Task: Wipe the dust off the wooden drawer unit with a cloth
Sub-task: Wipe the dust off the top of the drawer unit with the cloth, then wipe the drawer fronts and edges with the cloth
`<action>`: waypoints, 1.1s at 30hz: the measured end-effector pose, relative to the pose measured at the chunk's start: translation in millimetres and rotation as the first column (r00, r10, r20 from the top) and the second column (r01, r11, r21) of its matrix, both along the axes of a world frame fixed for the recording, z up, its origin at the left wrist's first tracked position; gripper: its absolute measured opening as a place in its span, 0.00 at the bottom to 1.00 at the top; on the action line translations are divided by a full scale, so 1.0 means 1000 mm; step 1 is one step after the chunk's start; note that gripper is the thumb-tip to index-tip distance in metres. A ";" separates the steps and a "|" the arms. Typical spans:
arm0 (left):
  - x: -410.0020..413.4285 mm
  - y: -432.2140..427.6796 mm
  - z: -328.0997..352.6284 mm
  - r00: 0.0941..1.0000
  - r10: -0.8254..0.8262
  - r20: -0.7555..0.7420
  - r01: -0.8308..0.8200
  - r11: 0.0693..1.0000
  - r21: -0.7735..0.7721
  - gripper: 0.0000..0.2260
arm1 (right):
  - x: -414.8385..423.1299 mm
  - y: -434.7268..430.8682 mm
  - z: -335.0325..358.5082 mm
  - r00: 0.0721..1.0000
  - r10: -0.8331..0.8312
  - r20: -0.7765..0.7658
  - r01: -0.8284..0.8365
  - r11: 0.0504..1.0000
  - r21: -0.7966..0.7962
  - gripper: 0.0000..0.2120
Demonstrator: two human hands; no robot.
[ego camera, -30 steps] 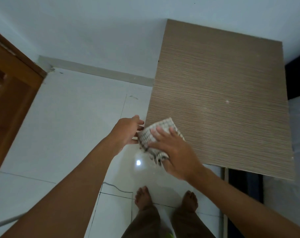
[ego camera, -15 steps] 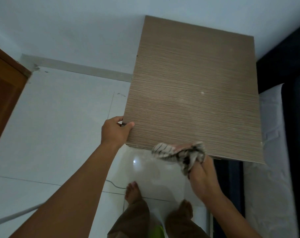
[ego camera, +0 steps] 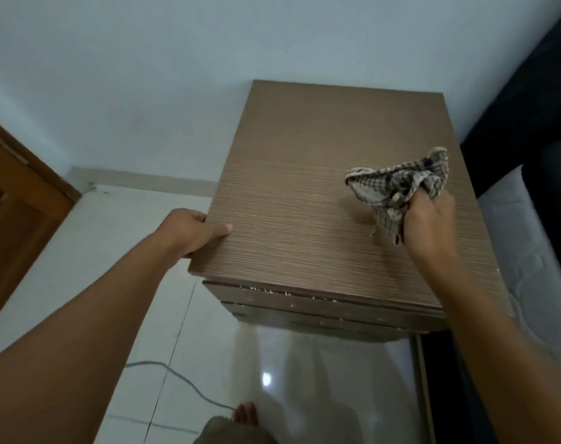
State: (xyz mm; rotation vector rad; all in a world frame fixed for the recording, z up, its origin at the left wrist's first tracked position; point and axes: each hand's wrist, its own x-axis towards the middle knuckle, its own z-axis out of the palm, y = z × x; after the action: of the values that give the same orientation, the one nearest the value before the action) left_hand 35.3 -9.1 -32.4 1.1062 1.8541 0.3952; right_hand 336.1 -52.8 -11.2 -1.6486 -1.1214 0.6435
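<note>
The right hand (ego camera: 428,216) is clenched around a bunched checked cloth (ego camera: 398,184), which sticks out above the fist over the right side of the drawer unit (ego camera: 305,193), seemingly just above its top, ready to sweep. The left hand (ego camera: 189,230) clasps the unit's left edge, thumb on top, probably to steady it. Pale specks line the unit's front edge.

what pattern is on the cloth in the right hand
The cloth is a dark-and-cream check; the head view, the only one, shows it bunched in the right hand.
</note>
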 end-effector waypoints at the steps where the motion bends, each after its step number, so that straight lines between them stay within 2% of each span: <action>1: 0.002 0.005 -0.002 1.000 -0.009 -0.007 0.009 1.000 0.028 0.15 | 0.000 0.005 -0.001 1.000 0.001 0.004 -0.001 1.000 0.025 0.13; 6: 0.011 0.023 -0.009 0.999 -0.008 -0.045 0.012 0.997 0.083 0.30 | -0.008 0.018 -0.008 0.996 0.064 0.064 -0.069 0.994 0.085 0.14; 12: 0.007 0.026 -0.017 0.998 -0.044 -0.044 0.047 0.997 0.068 0.33 | -0.016 0.010 -0.020 0.983 0.105 0.152 -0.141 0.959 0.246 0.16; 22: 0.001 0.004 -0.033 0.996 0.008 -0.086 0.009 0.979 0.205 0.27 | -0.018 -0.037 -0.017 0.992 -0.006 0.125 -0.039 0.933 0.359 0.16; 25: -0.004 -0.012 -0.040 0.999 0.048 -0.025 -0.039 0.960 0.276 0.22 | -0.023 -0.053 -0.017 0.992 0.003 0.126 -0.047 0.936 0.349 0.17; 28: -0.009 -0.030 -0.047 0.986 0.119 0.120 -0.154 0.925 0.348 0.21 | -0.029 -0.076 -0.018 0.992 -0.015 0.129 -0.029 0.944 0.329 0.17; 33: -0.010 -0.061 -0.068 0.950 0.149 0.273 -0.271 0.828 0.491 0.09 | -0.031 -0.120 -0.036 1.000 -0.004 0.021 -0.004 0.928 0.373 0.14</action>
State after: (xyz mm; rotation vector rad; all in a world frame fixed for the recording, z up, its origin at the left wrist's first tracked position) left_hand 25.0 -69.7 -100.3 1.1470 1.7093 1.1683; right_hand 305.5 -173.1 -47.1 -1.3292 -1.1775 0.3824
